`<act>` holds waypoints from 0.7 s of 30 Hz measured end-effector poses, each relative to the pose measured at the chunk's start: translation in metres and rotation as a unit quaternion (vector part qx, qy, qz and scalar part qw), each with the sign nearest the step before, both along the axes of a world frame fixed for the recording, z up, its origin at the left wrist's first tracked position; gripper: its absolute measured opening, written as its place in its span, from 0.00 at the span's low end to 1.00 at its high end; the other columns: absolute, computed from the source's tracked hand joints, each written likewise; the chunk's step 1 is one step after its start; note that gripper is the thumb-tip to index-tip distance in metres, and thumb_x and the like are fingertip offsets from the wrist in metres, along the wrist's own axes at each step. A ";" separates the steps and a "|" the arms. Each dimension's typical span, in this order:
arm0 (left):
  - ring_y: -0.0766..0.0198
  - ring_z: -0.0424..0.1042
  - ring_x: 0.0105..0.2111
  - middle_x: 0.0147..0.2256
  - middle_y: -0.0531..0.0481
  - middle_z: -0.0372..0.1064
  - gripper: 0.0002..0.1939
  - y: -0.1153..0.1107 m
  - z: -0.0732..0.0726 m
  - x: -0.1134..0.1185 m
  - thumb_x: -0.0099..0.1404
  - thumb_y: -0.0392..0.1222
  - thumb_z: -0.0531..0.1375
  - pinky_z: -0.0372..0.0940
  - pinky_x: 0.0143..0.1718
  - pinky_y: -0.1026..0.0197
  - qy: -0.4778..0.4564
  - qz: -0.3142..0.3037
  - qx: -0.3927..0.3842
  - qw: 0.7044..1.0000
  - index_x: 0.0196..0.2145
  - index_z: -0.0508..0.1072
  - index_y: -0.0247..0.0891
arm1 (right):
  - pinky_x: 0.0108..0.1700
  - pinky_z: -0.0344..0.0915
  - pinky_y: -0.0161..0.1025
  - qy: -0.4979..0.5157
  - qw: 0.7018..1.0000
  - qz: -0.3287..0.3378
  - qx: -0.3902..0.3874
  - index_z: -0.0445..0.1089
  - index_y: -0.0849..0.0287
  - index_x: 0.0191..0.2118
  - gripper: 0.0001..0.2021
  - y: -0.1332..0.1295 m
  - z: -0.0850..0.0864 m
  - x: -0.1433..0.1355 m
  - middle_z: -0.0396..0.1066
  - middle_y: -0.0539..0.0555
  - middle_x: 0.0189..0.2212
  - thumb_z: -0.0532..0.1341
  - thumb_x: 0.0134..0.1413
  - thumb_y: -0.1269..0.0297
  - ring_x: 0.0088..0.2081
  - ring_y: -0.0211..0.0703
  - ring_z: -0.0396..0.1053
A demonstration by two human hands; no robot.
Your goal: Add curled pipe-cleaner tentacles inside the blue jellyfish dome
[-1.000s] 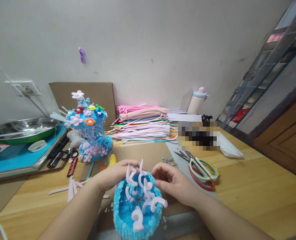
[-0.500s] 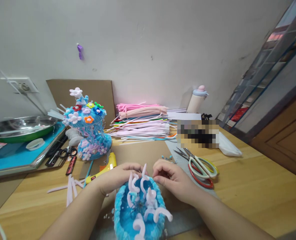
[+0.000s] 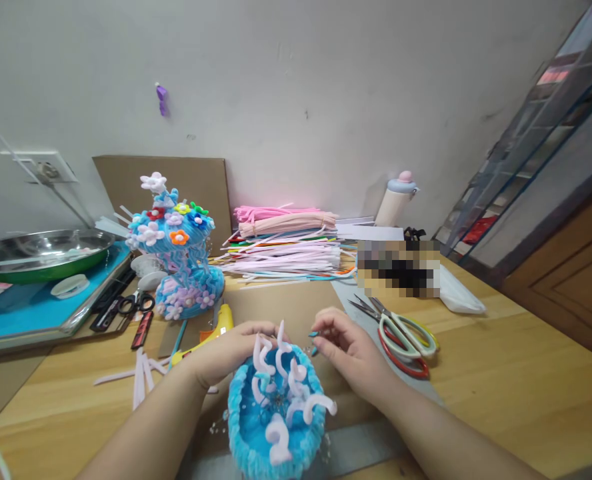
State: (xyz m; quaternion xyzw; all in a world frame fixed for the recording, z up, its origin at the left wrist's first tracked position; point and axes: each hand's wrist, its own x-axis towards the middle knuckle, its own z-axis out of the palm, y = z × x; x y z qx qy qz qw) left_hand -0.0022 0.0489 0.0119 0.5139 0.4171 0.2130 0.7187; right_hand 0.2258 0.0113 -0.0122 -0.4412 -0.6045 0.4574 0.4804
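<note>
Close in front of me sits a fuzzy blue oval piece (image 3: 236, 427), seemingly made of pipe cleaners, with a raised rim. Curled pale pink pipe cleaner pieces (image 3: 279, 440) stand up inside it, around thin wires and clear beads. My left hand (image 3: 233, 350) grips its far left rim, fingertips partly hidden behind the curls. Just off the right rim, my right hand (image 3: 346, 350) pinches a small teal pipe cleaner piece (image 3: 315, 348) between thumb and fingers.
A yellow glue gun (image 3: 221, 323) lies left, before a blue flowered ornament (image 3: 191, 230). Scissors (image 3: 401, 337) rest at right. Pipe cleaner bundles (image 3: 286, 257) and a bottle (image 3: 395, 203) stand at the back. Cut pale strips (image 3: 141, 380) and a metal pan (image 3: 51, 250) are left.
My right hand has moved slightly away from the blue oval's rim, and a teal piece now shows in its fingers. The oval has shifted slightly left under my left hand.
</note>
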 end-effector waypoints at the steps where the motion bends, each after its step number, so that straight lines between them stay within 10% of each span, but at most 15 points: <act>1: 0.61 0.72 0.31 0.31 0.51 0.77 0.10 0.001 -0.001 -0.001 0.52 0.40 0.65 0.63 0.35 0.62 -0.003 0.009 0.003 1.000 0.34 0.80 0.36 | 0.33 0.59 0.37 0.011 1.000 -0.019 -0.011 0.68 0.56 0.28 0.13 0.000 0.000 0.001 0.64 0.49 0.26 0.63 0.55 0.52 0.28 0.40 0.62; 5: 0.59 0.73 0.34 0.33 0.49 0.78 0.10 0.005 0.000 -0.006 0.55 0.42 0.65 0.64 0.38 0.61 -0.017 0.047 0.025 0.998 0.36 0.80 0.36 | 0.24 0.54 0.36 0.023 0.998 -0.025 -0.054 0.63 0.57 0.18 0.25 0.001 0.001 0.003 0.59 0.47 0.15 0.58 0.57 0.43 0.19 0.37 0.57; 21: 0.59 0.78 0.32 0.38 0.49 0.77 0.25 -0.019 0.004 -0.015 0.59 0.42 0.60 0.72 0.33 0.59 -0.039 0.194 -0.025 0.980 0.54 0.64 0.40 | 0.23 0.54 0.33 0.120 0.986 -0.071 -0.086 0.62 0.56 0.29 0.16 -0.001 0.003 -0.001 0.64 0.46 0.24 0.63 0.54 0.49 0.22 0.34 0.58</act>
